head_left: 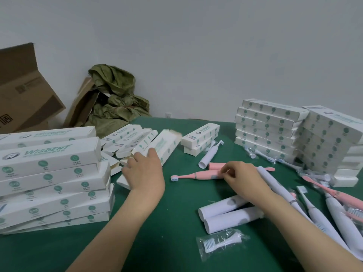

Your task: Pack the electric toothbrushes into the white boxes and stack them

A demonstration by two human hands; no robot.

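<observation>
While the pink electric toothbrush (pixel 198 175) is being pinched mid-tabletop by the right hand (pixel 238 174) and an open white box (pixel 166 146) gripped by the left hand (pixel 145 171), the white toothbrush (pixel 269 177) against that wrist is arguably being exposed to dragging.

The green table (pixel 157 242) has bare room in the near middle, but a tall stack of white boxes (pixel 53 183) blocks the left, more box stacks (pixel 275 130) wall the far right, and loose toothbrushes (pixel 337 216) crowd the near right.
</observation>
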